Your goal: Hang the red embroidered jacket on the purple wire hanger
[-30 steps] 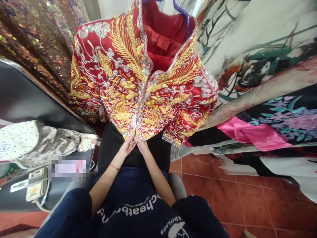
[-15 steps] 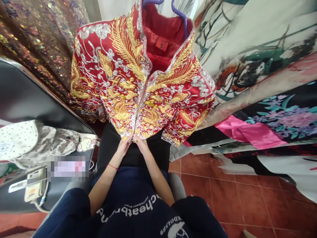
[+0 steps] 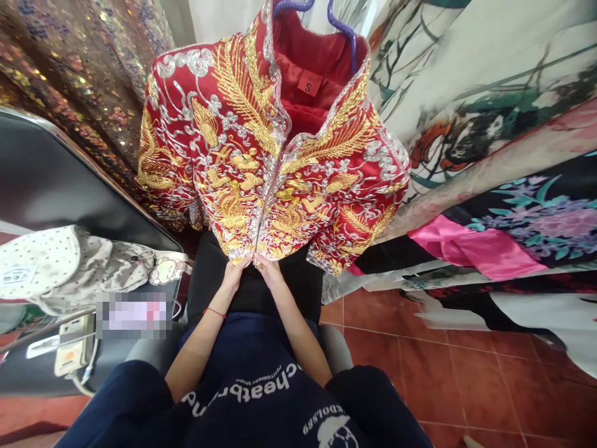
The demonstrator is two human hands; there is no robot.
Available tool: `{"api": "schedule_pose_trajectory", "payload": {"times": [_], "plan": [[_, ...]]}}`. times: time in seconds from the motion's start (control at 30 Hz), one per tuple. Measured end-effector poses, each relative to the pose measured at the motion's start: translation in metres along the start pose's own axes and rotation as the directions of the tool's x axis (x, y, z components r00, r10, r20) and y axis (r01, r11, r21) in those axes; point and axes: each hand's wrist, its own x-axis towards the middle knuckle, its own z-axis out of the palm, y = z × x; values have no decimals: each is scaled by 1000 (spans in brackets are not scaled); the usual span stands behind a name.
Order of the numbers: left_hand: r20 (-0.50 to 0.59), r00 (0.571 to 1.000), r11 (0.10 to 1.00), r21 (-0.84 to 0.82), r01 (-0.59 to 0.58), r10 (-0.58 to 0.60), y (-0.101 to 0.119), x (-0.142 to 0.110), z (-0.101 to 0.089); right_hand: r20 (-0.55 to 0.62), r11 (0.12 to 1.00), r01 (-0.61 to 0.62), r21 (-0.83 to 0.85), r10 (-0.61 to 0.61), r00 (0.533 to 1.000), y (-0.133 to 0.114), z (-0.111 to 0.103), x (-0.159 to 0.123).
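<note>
A red jacket (image 3: 233, 162) with gold and silver embroidery hangs in front of me on a purple hanger (image 3: 342, 25). Inside its collar a red label (image 3: 310, 83) bears the letter S. My left hand (image 3: 234, 272) pinches the bottom hem on the left of the front opening. Close beside it, my right hand (image 3: 269, 271) grips the hem on the other side. Both sets of fingers are closed at the lower end of the front edges, which meet there. The fingertips are partly hidden by the cloth.
On the left, a black chair (image 3: 56, 168) holds a dotted white bag (image 3: 40, 264), a blurred-out phone-like object (image 3: 135, 315) and a power strip (image 3: 72, 345). A sequined cloth (image 3: 93, 74) hangs behind. Patterned garments (image 3: 527, 218) hang at right above the red tiled floor (image 3: 420, 367).
The whole view has shifted slightly, so everything sits a little further right. Both hands still hold the jacket's hem, close together at the front opening.
</note>
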Motion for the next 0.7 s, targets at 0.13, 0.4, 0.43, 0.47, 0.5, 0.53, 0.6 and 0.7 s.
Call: {"api": "schedule_pose_trajectory", "payload": {"times": [0.13,0.4,0.43,0.47,0.5,0.53,0.6,0.7], "plan": [[40,999,1000,-9,19,-18,4,-3,-1,88,952,-177,-250,204,975,-20,-20,-7],[113,987,993,-2,118,-117,10,-6,3,182,840,-177,-513,308,934,-57,-43,-37],[121,984,992,10,127,-127,9,-7,3,178,855,-140,-500,259,949,-57,-39,-37],[129,983,991,21,133,-134,8,-7,3,170,869,-105,-484,211,963,-56,-34,-37],[135,981,990,30,135,-138,7,-8,3,158,880,-75,-469,168,973,-55,-29,-36],[141,981,990,37,133,-137,6,-9,3,143,888,-53,-456,132,981,-52,-24,-35],[147,981,992,47,118,-124,4,-10,3,108,898,-26,-438,81,991,-46,-14,-34],[146,984,994,62,92,-101,3,-10,2,47,906,-10,-422,33,998,-36,-5,-34]]}}
